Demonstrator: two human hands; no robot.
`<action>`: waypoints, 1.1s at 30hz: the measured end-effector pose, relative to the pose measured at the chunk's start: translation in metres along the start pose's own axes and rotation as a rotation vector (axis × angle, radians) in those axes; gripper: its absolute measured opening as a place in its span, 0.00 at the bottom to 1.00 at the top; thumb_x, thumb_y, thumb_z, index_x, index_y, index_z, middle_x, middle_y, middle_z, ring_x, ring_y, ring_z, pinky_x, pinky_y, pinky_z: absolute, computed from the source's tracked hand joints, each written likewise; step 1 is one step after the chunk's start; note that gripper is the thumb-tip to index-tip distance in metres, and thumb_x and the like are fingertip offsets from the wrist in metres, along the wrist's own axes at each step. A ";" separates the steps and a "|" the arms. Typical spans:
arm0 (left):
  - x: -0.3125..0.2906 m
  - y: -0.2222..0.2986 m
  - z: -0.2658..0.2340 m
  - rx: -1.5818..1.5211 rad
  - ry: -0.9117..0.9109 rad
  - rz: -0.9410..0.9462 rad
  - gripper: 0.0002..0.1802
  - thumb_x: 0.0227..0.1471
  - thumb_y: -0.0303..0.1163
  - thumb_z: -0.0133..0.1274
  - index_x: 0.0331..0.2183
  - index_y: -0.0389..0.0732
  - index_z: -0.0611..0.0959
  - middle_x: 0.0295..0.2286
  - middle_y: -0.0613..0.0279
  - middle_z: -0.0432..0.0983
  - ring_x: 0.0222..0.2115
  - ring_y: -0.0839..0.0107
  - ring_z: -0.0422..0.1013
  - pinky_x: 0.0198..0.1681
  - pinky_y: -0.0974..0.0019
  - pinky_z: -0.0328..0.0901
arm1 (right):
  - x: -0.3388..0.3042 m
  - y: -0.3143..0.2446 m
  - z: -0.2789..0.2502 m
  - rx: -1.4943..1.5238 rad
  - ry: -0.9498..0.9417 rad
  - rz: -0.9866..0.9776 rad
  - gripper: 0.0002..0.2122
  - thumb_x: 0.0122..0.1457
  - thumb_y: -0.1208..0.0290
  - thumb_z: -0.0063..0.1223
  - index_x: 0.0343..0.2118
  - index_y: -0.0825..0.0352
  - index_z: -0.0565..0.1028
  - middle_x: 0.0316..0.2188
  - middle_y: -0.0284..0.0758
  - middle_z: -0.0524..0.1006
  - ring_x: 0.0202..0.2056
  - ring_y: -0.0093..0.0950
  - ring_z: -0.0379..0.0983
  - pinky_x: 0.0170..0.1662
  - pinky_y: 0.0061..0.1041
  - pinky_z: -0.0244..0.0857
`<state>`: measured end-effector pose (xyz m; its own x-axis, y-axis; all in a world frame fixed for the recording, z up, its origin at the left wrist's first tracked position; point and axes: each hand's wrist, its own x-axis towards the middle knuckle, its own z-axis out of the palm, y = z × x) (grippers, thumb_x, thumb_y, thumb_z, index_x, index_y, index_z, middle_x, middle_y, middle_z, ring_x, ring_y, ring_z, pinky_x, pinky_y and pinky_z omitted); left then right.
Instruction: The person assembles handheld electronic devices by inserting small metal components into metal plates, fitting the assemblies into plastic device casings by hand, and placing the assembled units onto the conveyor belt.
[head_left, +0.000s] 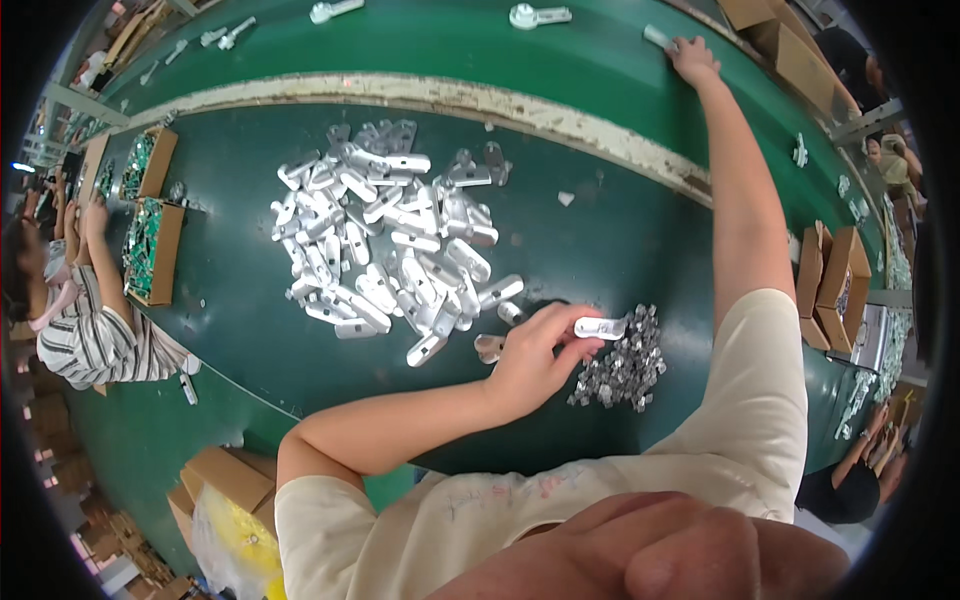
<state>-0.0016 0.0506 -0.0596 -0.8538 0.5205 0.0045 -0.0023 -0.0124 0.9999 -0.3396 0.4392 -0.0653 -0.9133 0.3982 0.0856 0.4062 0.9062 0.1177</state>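
My left hand (538, 358) pinches a silver metal cover (598, 328), long with rounded ends, between thumb and fingers. It is held over the left edge of a heap of small shiny metal pieces (625, 370). My right arm stretches across to the green conveyor belt (430, 50). There my right hand (696, 62) has its fingers apart, its fingertips at the near end of a small whitish part (657, 37). Left of my left hand, a large loose pile of similar silver covers (390, 235) lies on the dark green table.
A pale, worn ledge (480, 97) separates table and belt. White handle-shaped parts (540, 16) lie along the belt. Cardboard boxes with green circuit boards (155, 250) stand at left, by a person in stripes (110, 335). More open boxes (842, 290) stand at right.
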 end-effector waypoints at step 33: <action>-0.011 0.045 -0.001 -0.231 -0.127 -0.101 0.17 0.40 0.17 0.55 0.37 0.32 0.74 0.29 0.58 0.76 0.30 0.76 0.74 0.34 0.75 0.70 | -0.442 -0.011 -0.130 0.876 0.049 -0.791 0.17 0.37 0.82 0.56 0.35 0.76 0.72 0.33 0.44 0.70 0.32 0.33 0.67 0.35 0.25 0.61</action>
<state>0.0076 0.0434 -0.0147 -0.7709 0.6320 -0.0792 -0.2150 -0.1412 0.9664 0.0637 0.2350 0.0239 -0.8914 -0.3062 0.3341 -0.4492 0.6943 -0.5622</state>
